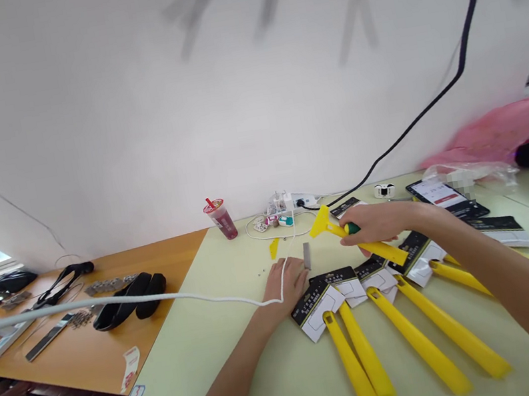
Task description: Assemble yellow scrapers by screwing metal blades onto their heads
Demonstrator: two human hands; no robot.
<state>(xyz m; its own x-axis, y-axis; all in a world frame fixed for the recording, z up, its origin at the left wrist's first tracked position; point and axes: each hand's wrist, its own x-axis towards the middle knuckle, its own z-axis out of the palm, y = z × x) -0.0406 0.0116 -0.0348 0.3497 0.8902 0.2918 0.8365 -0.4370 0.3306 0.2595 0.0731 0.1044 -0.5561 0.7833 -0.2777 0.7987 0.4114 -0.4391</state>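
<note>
My right hand [375, 223] is closed around a yellow scraper [320, 221], its wide head pointing to the upper left. A dark green handle end [351, 228] also shows in that grip; the rest of this tool is mostly hidden. On the table, my left hand [284, 284] lies with fingers stretched out, close to a flat grey metal blade [307, 256] but apart from it. Just beyond it is a small yellow plastic piece [274, 248]. Several yellow scraper handles [418, 341] with black-and-white cards [316, 307] lie between my forearms.
A drink cup [221, 220] with a red straw stands near the wall, beside a power strip [290, 202] with cables. A white cable [200, 296] crosses in front of my left hand. A phone [447, 200] and pink plastic [487, 134] are right; an orange table [166, 336] adjoins left.
</note>
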